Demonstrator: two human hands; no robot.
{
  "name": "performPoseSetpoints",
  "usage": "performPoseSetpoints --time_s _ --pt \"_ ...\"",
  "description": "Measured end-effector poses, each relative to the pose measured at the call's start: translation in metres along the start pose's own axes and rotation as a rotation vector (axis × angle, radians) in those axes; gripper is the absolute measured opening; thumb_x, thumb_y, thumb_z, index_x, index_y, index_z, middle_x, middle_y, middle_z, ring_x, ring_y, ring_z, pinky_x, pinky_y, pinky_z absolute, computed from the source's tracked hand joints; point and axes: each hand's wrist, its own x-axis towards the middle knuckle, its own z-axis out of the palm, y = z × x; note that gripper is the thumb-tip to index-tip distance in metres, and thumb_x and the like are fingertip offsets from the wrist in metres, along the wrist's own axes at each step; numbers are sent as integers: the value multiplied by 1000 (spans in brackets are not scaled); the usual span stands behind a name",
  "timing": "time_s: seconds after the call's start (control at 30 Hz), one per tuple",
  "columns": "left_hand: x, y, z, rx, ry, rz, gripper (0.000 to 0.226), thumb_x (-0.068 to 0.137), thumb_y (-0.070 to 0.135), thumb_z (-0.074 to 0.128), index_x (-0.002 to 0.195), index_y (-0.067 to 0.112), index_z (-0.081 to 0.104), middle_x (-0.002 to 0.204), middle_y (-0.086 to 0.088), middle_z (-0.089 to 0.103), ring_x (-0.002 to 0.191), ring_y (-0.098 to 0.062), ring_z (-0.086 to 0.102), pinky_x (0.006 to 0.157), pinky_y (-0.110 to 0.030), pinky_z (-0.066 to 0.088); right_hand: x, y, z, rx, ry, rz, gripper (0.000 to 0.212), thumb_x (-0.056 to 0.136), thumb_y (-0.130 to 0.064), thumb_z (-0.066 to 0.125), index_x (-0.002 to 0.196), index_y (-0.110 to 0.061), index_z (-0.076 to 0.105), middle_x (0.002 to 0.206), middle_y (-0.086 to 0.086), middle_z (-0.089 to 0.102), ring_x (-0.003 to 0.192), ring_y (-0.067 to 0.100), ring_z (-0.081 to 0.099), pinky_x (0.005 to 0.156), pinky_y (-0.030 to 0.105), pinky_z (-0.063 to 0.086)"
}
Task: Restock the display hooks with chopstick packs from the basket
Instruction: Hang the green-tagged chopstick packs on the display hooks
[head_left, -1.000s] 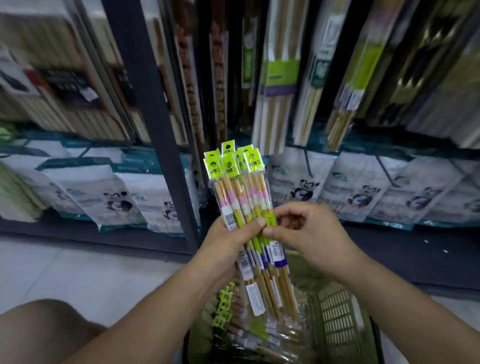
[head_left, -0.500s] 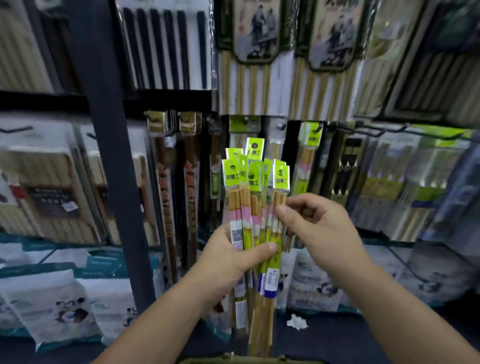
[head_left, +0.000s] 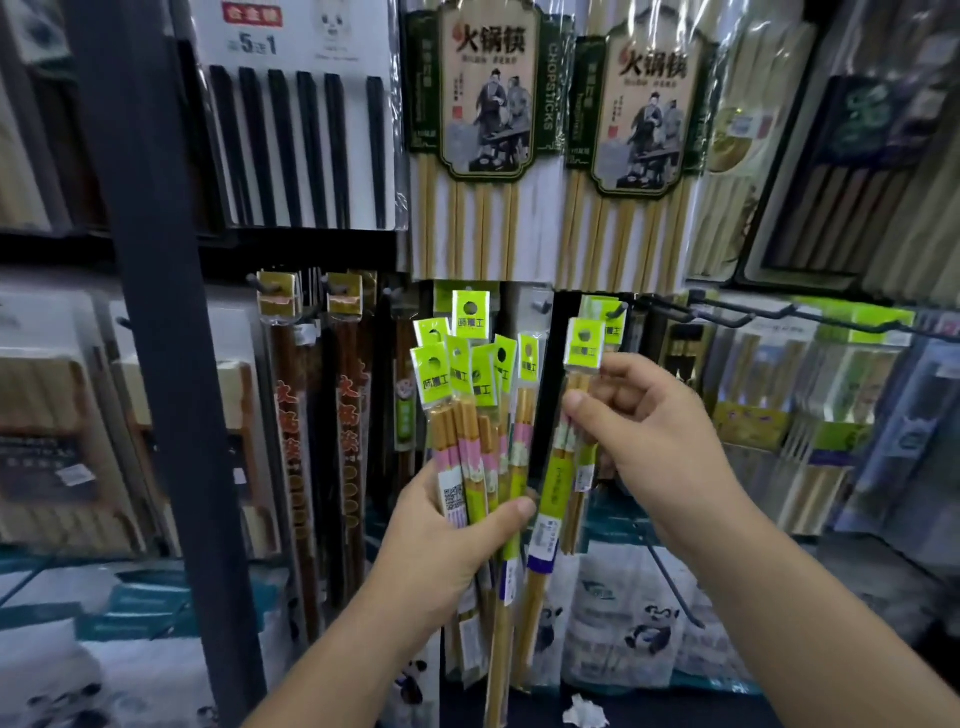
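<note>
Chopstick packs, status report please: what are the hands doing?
Left hand grips the bundle. Right hand pinches one pack, up beside a display hook. Nothing blocking it.

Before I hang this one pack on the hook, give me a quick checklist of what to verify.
1. Single pack pulled clear of the bundle at the top: ok.
2. Right grip pinches the single pack just under its green header: ok.
3. Left grip wraps the bundle: ok.
4. Header hole on the hook: not ok, the header sits below and left of the tip.
5. Room left on that hook: cannot tell.
</note>
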Motion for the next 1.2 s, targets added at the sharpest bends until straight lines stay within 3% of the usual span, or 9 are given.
performPoseSetpoints --time_s 0.17,0.27,0.37,0.63,0.87,0.93,1.03,1.1,1.2 --pt "1 -2 0 -15 -3 9 58 59 54 89 110 35 69 103 10 78 95 -9 75 86 -30 56 16 -7 -9 -41 163 -24 24 102 -31 59 82 -32 73 65 -4 62 57 5 53 51 19 42" --pt "2 -1 3 -20 -29 15 40 61 50 87 97 46 70 100 11 79 91 -6 75 72 -16 57 23 -12 -10 -20 206 -5 29 103 -29 56 80 -30 74 60 -9 62 50 3 52 45 16 39" --pt "3 -2 5 -30 -13 22 39 59 52 87 94 49 70 100 11 79 91 -6 75 71 -10 54 30 -15 -10 -4 216 26 33 103 -30 56 76 -20 73 57 -7 59 48 3 50 43 15 38" --pt "4 -4 8 -49 -15 13 35 62 46 87 93 48 71 98 10 79 89 -7 75 70 -9 54 35 -16 -10 46 227 67 34 101 -23 57 71 -14 71 58 -5 58 46 2 51 43 13 39" --pt "6 -6 8 -56 -6 -15 38 61 48 88 96 45 73 102 7 79 94 -11 76 84 -30 54 35 -4 -18 -169 230 78 37 100 -37 60 73 -12 69 62 4 56 53 7 49 50 10 42" --pt "5 -5 8 -50 -12 -16 39 60 49 87 96 45 73 102 7 79 93 -10 76 83 -28 54 32 -1 -20 -198 256 72 35 96 -40 64 76 -12 70 64 6 58 53 3 52 57 16 45" --pt "4 -3 7 -50 -26 -19 33 61 44 86 92 48 73 100 9 79 91 -8 75 72 -18 58 26 -1 -22 -211 318 48 26 92 -41 69 78 -18 68 56 -9 57 52 2 51 60 26 44" --pt "3 -3 8 -51 -32 -14 31 62 41 85 89 50 73 97 11 79 88 -6 75 69 -12 56 20 -4 -20 -178 281 23 23 93 -37 70 76 -23 68 56 -14 57 51 -1 50 54 21 43" --pt "2 -3 10 -66 -40 -20 35 61 38 86 93 43 74 96 9 79 87 -9 76 70 -13 56 9 -10 -7 -86 84 37 21 94 -37 68 76 -28 74 65 -7 66 50 -2 52 46 12 40"
